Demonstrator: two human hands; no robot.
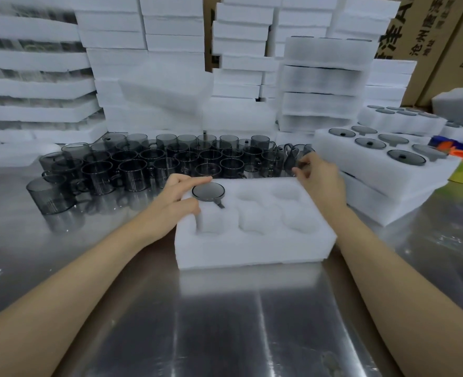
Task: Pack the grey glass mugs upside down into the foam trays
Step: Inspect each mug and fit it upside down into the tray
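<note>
My left grip [180,201] lies loose, forefinger straight on the upside-down mug [208,192] seated in the far-left pocket of the foam tray [252,251]. My right grip [320,178] pinches another mug [293,156] just beyond the tray on the counter [225,322].

Smoky grey mugs [132,175], white foam tray [252,248], shiny silver table [225,322], brown cartons [426,31] with black print.

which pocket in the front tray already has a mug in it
The far-left one, by the left hand: a mug sits in it base up. The tray's other five pockets are empty.
</note>
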